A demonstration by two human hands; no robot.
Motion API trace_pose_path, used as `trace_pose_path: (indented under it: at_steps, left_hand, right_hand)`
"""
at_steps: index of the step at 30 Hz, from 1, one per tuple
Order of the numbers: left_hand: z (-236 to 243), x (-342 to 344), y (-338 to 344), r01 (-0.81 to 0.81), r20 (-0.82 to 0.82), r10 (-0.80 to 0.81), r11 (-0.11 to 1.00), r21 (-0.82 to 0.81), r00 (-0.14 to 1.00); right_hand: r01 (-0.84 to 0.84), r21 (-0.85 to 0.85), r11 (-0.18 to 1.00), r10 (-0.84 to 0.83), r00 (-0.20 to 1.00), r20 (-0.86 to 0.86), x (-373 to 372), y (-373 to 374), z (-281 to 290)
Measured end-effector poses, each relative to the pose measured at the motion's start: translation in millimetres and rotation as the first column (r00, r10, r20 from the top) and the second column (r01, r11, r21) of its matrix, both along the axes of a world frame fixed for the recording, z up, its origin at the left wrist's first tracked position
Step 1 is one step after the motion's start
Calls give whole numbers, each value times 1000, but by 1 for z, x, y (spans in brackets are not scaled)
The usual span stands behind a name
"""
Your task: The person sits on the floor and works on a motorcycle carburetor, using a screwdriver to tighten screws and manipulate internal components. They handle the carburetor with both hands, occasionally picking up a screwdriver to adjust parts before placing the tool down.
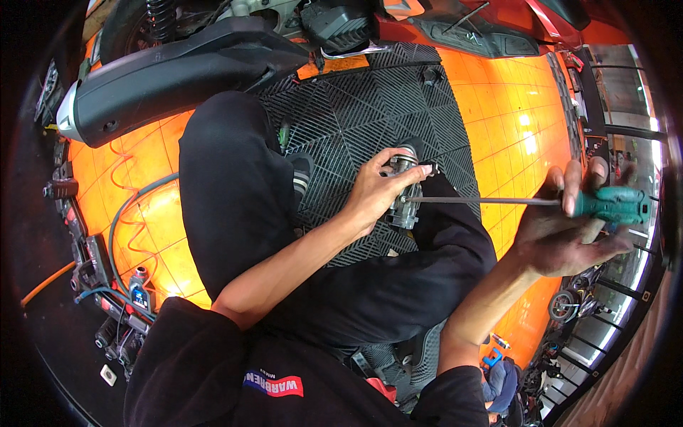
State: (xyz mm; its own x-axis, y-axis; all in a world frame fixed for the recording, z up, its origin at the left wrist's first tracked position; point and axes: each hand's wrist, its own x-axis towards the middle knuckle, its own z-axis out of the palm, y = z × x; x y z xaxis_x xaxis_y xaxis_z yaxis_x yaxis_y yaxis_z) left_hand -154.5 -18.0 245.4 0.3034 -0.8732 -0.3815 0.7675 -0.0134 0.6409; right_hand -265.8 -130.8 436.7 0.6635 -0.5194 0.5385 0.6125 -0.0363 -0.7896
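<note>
My left hand (pixel 380 183) is closed around a small silver-grey metal part with a round opening, which looks like a throttle body (pixel 404 213), held above my crossed legs. In my right hand (pixel 558 231) lies a screwdriver (pixel 613 206) with a green handle, loosely gripped between the fingers and thumb. Its long thin shaft runs level to the left, and the tip meets the side of the metal part. Whether the tip sits in a screw is too small to tell. The fingers of my left hand hide part of the metal body.
A motorcycle with a black muffler cover (pixel 178 71) stands ahead. Black floor mats (pixel 384 92) lie over orange tiles (pixel 498 121). On the left are an orange coiled hose (pixel 131 228), a bottle (pixel 140 290) and tools. Another person (pixel 504 384) is at the lower right.
</note>
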Motion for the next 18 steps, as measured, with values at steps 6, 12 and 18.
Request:
trace_pose_path:
  at_steps: [6, 12, 18]
  left_hand:
    - [-4, -1, -1, 57, -19, -56, 997, 56, 998]
    - [-9, 0, 0, 139, 22, -141, 988, 67, 990]
    - [-8, -4, 5, 120, -128, -105, 986, 120, 986]
  right_hand:
    - [-41, -14, 999, 41, 997, 65, 2, 1, 23]
    - [-315, -6, 949, 315, 948, 44, 13, -12, 45]
    - [39, -94, 995, -37, 999, 19, 30, 18, 32]
